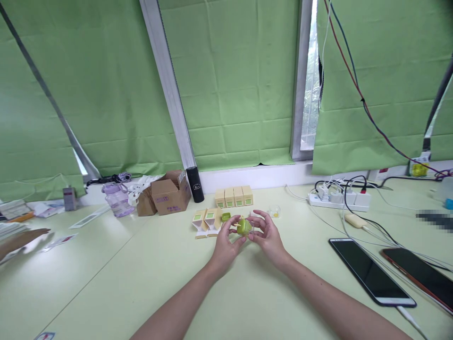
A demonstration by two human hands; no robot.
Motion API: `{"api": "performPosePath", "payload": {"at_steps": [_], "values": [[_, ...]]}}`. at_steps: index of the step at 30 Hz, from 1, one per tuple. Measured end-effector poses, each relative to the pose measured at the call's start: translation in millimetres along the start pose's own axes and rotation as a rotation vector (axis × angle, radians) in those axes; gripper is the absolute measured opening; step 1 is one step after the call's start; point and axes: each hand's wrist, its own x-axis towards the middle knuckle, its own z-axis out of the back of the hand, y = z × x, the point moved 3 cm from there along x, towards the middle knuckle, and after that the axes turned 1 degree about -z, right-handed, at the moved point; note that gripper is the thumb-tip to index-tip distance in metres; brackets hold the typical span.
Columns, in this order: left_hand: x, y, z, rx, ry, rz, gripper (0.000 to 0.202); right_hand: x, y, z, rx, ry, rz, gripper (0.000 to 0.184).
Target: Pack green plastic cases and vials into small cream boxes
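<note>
Between the fingertips of both hands is a small, glossy green rounded case (pixel 244 227), held just above the table. My left hand (pixel 226 248) pinches it from the left, fingers behind and thumb below. On the other side my right hand (pixel 269 240) has its thumb and bent fingers at the case, where a clear edge shows; whether that is a separate cover I cannot make out. A similar green piece (pixel 225 216) lies just behind the left fingers. Two opened cream cartons (pixel 206 222) stand left of it. Behind the right hand sits a clear plastic piece (pixel 274 212) with something yellow inside.
Several closed cream cartons (pixel 234 196) stand in a row at the back. Leftward are a black bottle (pixel 195 184), a cardboard box (pixel 171 193) and a purple water jug (pixel 118 199). A power strip (pixel 339 200), cables and two phones (pixel 371 271) occupy the right. Another person's hand (pixel 24 242) appears far left.
</note>
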Motion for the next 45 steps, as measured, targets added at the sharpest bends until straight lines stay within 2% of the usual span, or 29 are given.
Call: {"api": "performPosePath", "payload": {"at_steps": [8,16,23,31,42,45], "values": [[0,-5,-0.2,0.100,-0.029,0.026,0.047,2,-2,2,-0.005,0.009,-0.046,0.066],[0,-1,3.0,0.199,-0.073,0.028,0.047,12,-7,22,-0.161,-0.195,-0.067,0.050],[-1,9,1.5,0.284,-0.008,0.084,0.048,16,-15,30,-0.200,-0.294,-0.125,0.047],[-3,12,0.1,0.368,0.065,0.088,0.048,18,-20,35,-0.228,-0.317,-0.156,0.043],[-8,14,0.8,0.430,0.064,0.051,0.049,17,-22,35,-0.218,-0.316,-0.150,0.042],[-9,13,1.4,0.459,0.076,0.059,0.056,16,-21,35,-0.231,-0.312,-0.154,0.042]]}}
